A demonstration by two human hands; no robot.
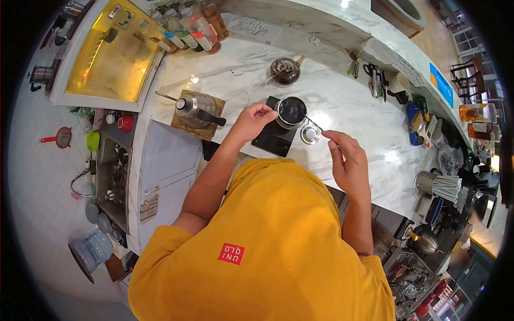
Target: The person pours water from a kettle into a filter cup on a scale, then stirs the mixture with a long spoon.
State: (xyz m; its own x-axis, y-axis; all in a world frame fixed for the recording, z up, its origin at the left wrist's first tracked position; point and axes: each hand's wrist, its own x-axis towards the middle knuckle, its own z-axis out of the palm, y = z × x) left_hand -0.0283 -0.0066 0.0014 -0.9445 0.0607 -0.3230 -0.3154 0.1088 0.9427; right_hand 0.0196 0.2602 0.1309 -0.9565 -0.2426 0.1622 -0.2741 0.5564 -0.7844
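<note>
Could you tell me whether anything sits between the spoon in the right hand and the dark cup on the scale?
Nothing visible does. The right hand holds the thin spoon, whose tip already reaches the cup; the small metal lid lies just beside its path.

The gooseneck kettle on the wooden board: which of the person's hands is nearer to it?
Left. The left hand is just beside the gooseneck kettle, at the dark cup; the right hand is beyond the cup, holding a thin stirrer.
</note>
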